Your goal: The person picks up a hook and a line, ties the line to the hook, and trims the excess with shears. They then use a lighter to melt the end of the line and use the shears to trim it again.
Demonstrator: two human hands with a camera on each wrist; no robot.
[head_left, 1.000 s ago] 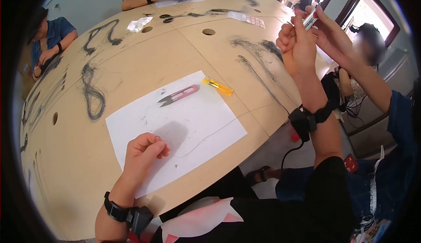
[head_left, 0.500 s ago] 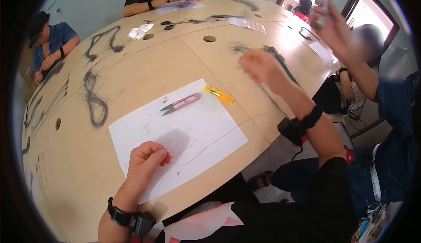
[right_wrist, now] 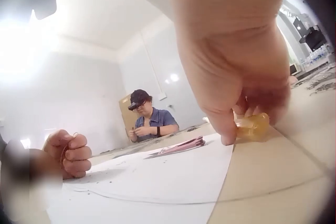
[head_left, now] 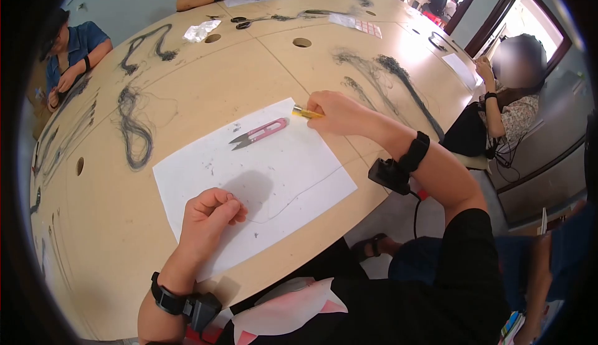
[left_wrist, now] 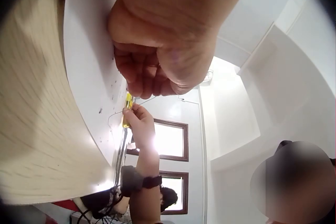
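My right hand [head_left: 333, 113] grips the yellow tool [head_left: 303, 113] at the paper's [head_left: 280, 177] edge — not yet lifted. My left hand [head_left: 208, 214] pinches the hair strand [head_left: 299, 192] on the paper; the strand remains unworked.

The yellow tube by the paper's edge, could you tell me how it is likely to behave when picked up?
The yellow tube looks small, translucent and plastic, so probably light and stiff. It lies flat on the table; if round, it may roll when nudged. The right hand pinches one end, so it could pivot or slip.
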